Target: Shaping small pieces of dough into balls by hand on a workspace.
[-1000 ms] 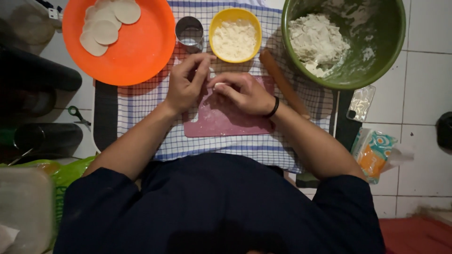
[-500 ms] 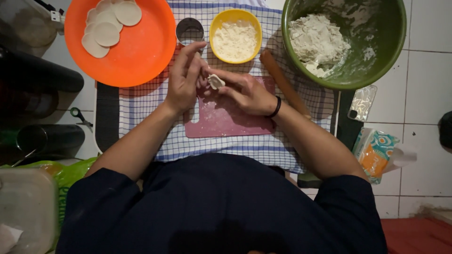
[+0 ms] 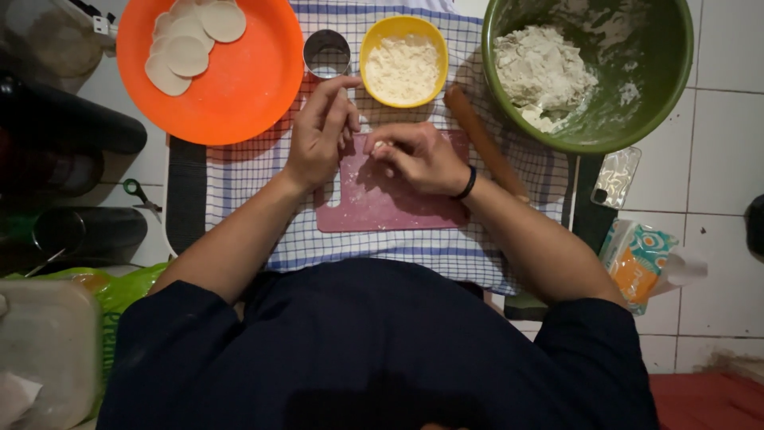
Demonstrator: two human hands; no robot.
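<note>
— White-tiled worktop under a checked cloth [image 3: 239, 171]; what changed?
— Your hands have dropped to the pink board [image 3: 382, 203]. Your right hand [image 3: 418, 155] pinches the small pale dough piece [image 3: 380, 146]; your left hand [image 3: 318, 131] rests beside it, fingers loose.
— Textures?
— Smooth board, soft floury dough.

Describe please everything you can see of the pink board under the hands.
The pink board is a flat rectangular cutting board, plastic by its look, dusted with white flour. It lies flat on the blue-checked cloth, below the yellow bowl. The left hand and right hand are over its upper part, covering that edge. The wooden rolling pin lies beside its right edge.
</note>
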